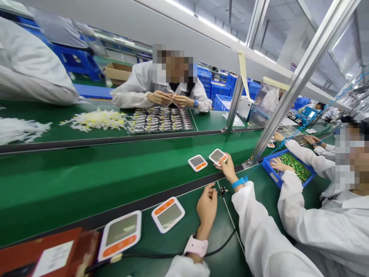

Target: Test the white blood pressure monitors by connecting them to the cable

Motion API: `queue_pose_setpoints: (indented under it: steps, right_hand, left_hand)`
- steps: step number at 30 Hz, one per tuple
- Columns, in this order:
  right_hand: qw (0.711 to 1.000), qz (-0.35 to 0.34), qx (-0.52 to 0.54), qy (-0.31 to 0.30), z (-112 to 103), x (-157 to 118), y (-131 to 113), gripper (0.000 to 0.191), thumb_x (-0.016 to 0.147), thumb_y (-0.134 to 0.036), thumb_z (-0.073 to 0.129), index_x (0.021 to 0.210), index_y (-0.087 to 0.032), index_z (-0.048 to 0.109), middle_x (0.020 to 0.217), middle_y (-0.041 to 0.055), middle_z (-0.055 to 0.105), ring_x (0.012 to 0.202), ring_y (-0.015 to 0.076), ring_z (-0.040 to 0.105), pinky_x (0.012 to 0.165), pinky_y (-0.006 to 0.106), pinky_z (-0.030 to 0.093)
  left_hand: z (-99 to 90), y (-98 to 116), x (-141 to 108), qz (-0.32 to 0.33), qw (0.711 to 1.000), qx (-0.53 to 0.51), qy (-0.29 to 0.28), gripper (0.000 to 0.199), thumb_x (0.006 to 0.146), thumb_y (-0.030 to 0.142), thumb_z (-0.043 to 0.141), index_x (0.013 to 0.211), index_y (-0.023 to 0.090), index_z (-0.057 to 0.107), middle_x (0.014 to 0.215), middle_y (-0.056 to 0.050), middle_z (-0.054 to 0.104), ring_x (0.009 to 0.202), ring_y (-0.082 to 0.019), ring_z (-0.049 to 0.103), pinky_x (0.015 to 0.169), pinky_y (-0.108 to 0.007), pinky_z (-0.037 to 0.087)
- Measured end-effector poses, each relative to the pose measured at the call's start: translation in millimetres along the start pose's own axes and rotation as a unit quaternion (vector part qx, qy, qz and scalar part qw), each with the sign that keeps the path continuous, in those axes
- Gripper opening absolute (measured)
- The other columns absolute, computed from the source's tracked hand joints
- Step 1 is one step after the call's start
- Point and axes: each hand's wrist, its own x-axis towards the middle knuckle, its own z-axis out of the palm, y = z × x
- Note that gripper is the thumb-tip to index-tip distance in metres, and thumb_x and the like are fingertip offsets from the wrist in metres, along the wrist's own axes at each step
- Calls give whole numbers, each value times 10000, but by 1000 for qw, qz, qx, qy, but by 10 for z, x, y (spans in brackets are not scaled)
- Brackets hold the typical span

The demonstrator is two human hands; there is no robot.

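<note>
With the right hand [227, 167], pinching a device [216, 156] by its corner at the green belt [86, 181]; with the left hand [206, 206], loosely curled at the bench [180, 240], near a connector [223, 191]. Overhead, a strip light [217, 29]; slanting ahead, a metal post [301, 80]. Counted close by: four devices, two at the belt, two at the bench; one blue bin [268, 167].

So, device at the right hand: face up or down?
Face up: the device shows its grey screen and orange strip at the right hand.

The right hand [228, 169] partly hides a white device [216, 156]; a red box [31, 251] is cropped.
</note>
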Motion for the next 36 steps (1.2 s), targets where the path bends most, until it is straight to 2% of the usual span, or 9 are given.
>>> queue_pose_setpoints:
  steps: [3, 5, 11, 15, 19, 23, 28, 31, 36]
  right_hand:
    - [987, 6, 156, -38, -177, -301, -179, 406, 893, -385, 444, 1257, -228, 354, 1120, 57, 614, 753, 140, 692, 699, 313, 589]
    - [976, -1, 209, -55, -317, -523, -340, 454, 863, -471, 502, 1233, -230, 396, 1042, 50, 637, 738, 152, 697, 661, 305, 598]
    - [968, -20, 231, -91, -635, -953, -781, 532, 797, -524, 595, 1230, -259, 439, 1071, 34, 641, 778, 168, 695, 574, 260, 600]
    - [961, -34, 248, -117, -758, -1048, -931, 517, 802, -513, 597, 1234, -266, 456, 1067, 23, 644, 799, 167, 682, 558, 251, 602]
    - [952, -44, 274, -134, -870, -1080, -981, 490, 807, -483, 608, 1222, -257, 478, 1108, 31, 625, 839, 177, 669, 589, 276, 617]
    - [949, -55, 284, -125, -958, -1073, -987, 458, 813, -452, 614, 1210, -257, 495, 1126, 37, 612, 856, 177, 656, 622, 285, 620]
    - [944, -65, 298, -128, -1044, -1082, -1015, 430, 819, -423, 613, 1198, -250, 508, 1086, 35, 611, 819, 160, 645, 638, 293, 621]
    - [943, -71, 294, -136, -1091, -1106, -1038, 408, 827, -413, 604, 1191, -248, 516, 1053, 32, 611, 817, 156, 639, 641, 290, 620]
    - [941, -68, 294, -151, -1134, -1130, -1057, 393, 833, -397, 595, 1190, -253, 513, 1044, 26, 614, 828, 156, 647, 622, 275, 621]
  left_hand:
    - [0, -18, 9, -1, 1000, 2, -5, 252, 873, 199, 481, 1091, 226, 605, 808, 14, 683, 707, -127, 615, 631, -214, 403]
    - [0, -34, 15, -2, 1000, 6, -7, 260, 873, 214, 473, 1097, 225, 605, 803, 14, 679, 700, -126, 614, 631, -218, 408]
    - [10, -134, 9, 10, 999, -46, 14, 294, 825, 273, 496, 1086, 194, 607, 801, -6, 660, 713, -137, 616, 677, -241, 463]
    - [-27, -208, 46, 37, 991, -119, 52, 351, 807, 337, 521, 1113, 173, 574, 996, -68, 655, 854, -157, 626, 796, -287, 499]
    - [-145, -198, 306, 63, 988, -58, 128, 506, 746, 324, 620, 1217, 173, 515, 1217, -121, 535, 1079, -216, 564, 945, -371, 462]
    - [-267, -102, 786, -27, 981, 117, 155, 756, 713, 333, 693, 1363, 163, 349, 1372, -185, 395, 1347, -305, 318, 1083, -456, 319]
    - [-328, -73, 1284, -134, 958, 163, 197, 997, 616, 375, 775, 1388, 102, 206, 1464, -362, 99, 1381, -499, 131, 1028, -641, 251]
    - [-354, -126, 1413, -167, 945, 175, 222, 1032, 568, 365, 793, 1371, 88, 205, 1445, -382, 128, 1361, -516, 170, 1021, -646, 231]
    - [-456, -186, 1473, -182, 927, 179, 275, 945, 579, 302, 748, 1358, 110, 250, 1384, -311, 319, 1305, -469, 309, 1010, -622, 255]
